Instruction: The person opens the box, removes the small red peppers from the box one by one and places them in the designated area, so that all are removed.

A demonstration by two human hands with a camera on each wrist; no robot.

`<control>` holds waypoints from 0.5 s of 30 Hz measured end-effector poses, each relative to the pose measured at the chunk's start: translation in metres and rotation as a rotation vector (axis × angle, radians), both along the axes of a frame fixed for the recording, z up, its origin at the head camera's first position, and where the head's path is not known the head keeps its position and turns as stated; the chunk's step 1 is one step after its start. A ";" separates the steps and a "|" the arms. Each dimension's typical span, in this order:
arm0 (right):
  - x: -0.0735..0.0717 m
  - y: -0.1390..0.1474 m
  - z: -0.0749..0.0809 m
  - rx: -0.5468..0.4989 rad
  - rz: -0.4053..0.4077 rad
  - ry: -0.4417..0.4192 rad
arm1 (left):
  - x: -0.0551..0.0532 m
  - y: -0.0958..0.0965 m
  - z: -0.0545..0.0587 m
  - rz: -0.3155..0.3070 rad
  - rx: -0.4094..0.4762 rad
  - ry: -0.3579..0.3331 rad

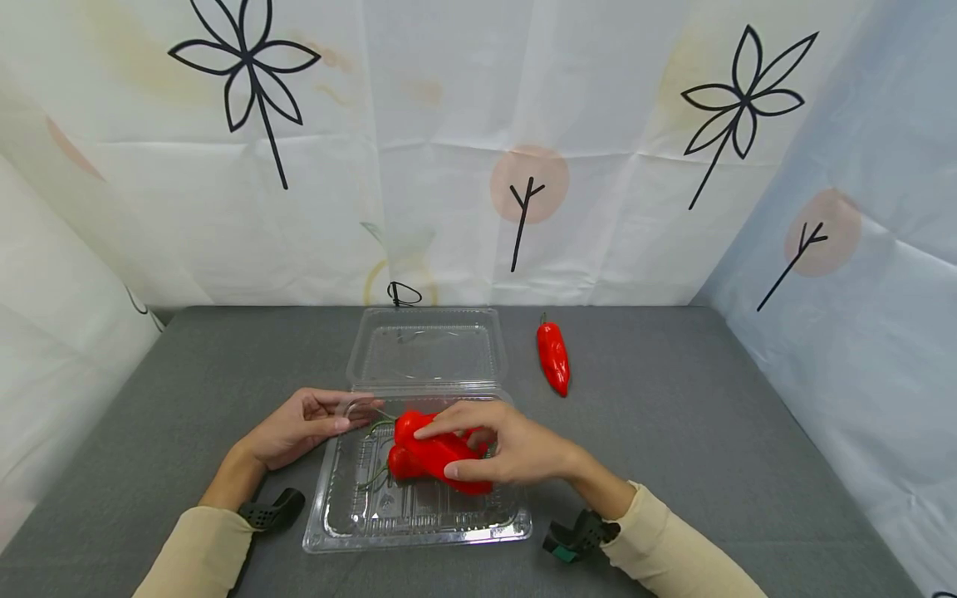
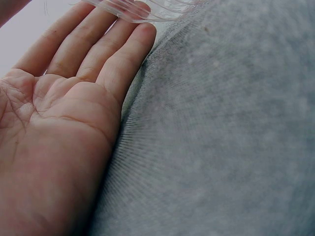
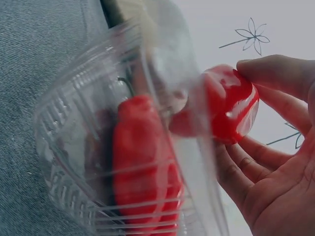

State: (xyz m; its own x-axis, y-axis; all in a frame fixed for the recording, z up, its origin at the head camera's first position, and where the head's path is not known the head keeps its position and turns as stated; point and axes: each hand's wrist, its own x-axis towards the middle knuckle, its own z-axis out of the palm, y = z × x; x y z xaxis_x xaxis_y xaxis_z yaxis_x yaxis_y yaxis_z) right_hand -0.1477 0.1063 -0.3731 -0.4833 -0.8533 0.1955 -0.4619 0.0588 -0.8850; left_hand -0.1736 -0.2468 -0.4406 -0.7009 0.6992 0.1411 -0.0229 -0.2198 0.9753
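Observation:
A clear plastic clamshell box (image 1: pixel 351 538) lies opened out on the grey table. My right hand (image 1: pixel 516 440) holds a red pepper (image 3: pixel 234 105) over the box, thumb on one side and fingers on the other. Below it, another red pepper (image 3: pixel 140 162) lies inside the box, its green stem pointing left in the head view. My left hand (image 1: pixel 299 428) is at the box's upper left corner. Its fingers (image 2: pixel 115 56) reach out nearly straight, tips against the plastic edge.
The box's lid (image 1: pixel 426 353) lies flat toward the back of the table. One more red pepper (image 1: pixel 553 359) lies on the table right of the lid. A patterned white curtain (image 1: pixel 598 149) hangs behind the table, with others along both sides.

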 end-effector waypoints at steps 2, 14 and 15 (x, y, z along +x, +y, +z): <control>-0.001 0.002 0.001 -0.003 -0.008 -0.025 | 0.000 0.000 -0.001 0.005 -0.007 -0.010; -0.007 0.011 0.005 -0.064 -0.044 -0.177 | -0.002 -0.001 -0.003 -0.007 0.019 -0.023; -0.008 0.012 0.006 -0.070 -0.049 -0.181 | -0.001 -0.001 -0.003 -0.005 0.018 -0.026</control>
